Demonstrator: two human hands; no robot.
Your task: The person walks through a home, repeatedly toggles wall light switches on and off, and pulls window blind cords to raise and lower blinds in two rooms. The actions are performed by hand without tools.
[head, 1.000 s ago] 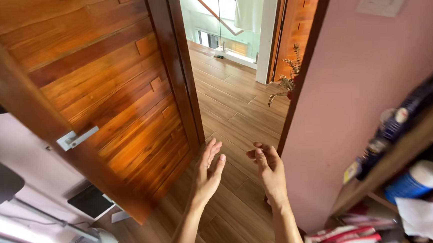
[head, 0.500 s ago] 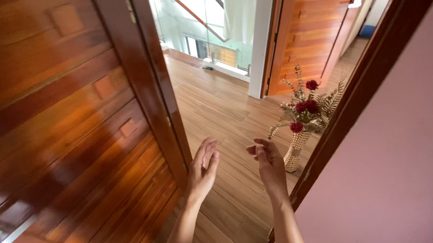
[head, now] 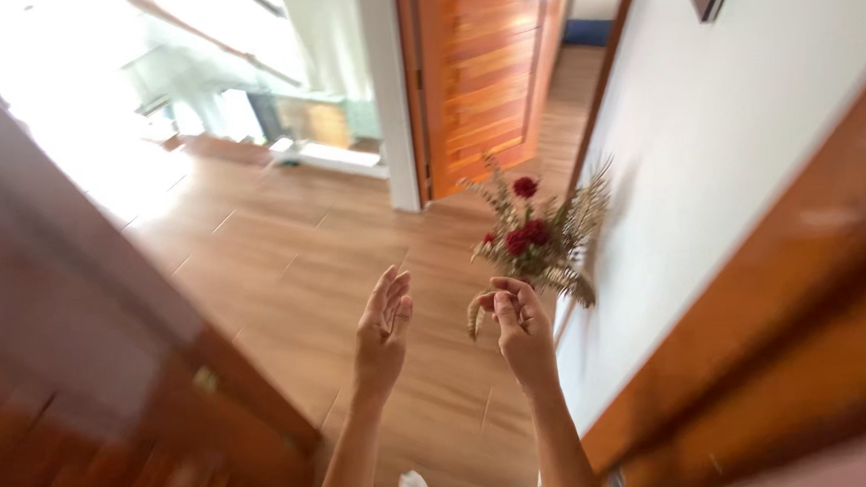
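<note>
Left hand (head: 382, 322): raised at chest height, palm turned inward, fingers straight and together, holding nothing.
Right hand (head: 520, 320): raised beside the left, apart from it; fingers loosely curled, thumb near the fingertips, empty.
Flower arrangement (head: 536, 235): red blooms with dried fronds, on the floor against the white wall (head: 738, 155), just beyond the right hand; nearest thing to it, untouched.
Wooden floor (head: 285, 273): plank boards running down a hallway.
Near door (head: 82, 395): dark wood, blurred, standing open at left.
Far door (head: 478, 70): orange wood panels, at the hallway's end.

door (head: 82, 395): blurred, cut off left | flower vase (head: 533, 237): base hidden behind right hand (head: 524, 333)
</note>
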